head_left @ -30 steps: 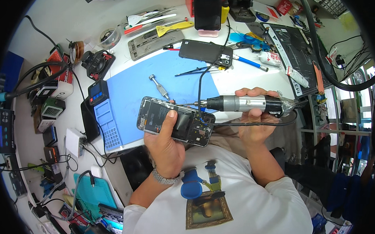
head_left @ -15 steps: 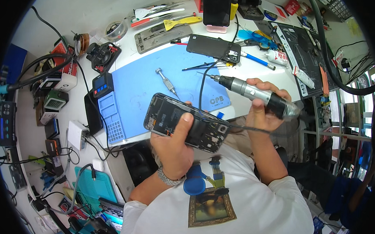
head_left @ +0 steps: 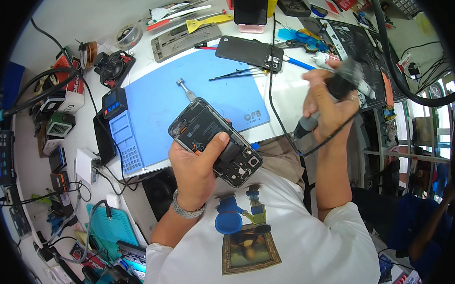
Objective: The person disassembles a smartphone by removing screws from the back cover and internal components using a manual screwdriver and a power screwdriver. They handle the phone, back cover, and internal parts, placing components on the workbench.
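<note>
My left hand [head_left: 194, 166] grips an opened smartphone [head_left: 200, 128], its thumb across the inner face. A dark battery and a circuit board with a camera show inside; its fingers underneath are mostly hidden. In my right hand [head_left: 334, 105] is a corded handheld rotary tool [head_left: 305, 126], its narrower end slanting down to the left, away from the phone. Motion blurs its upper end. Partly behind the phone, a small metal screwdriver [head_left: 185, 89] lies on the blue work mat [head_left: 154, 99].
Tweezers [head_left: 235, 74] and a dark phone back [head_left: 248, 53] lie beyond the mat. A yellow scraper [head_left: 209, 22] and a grey holder [head_left: 183, 42] are farther back. A thick cable [head_left: 391, 57] arches at right. A small device with a screen [head_left: 114, 102] stands at left.
My right hand has turned the rotary tool so its tip swings from pointing far left to down and left. The phone's camera end has tilted nearer my body. The view has shifted slightly.
</note>
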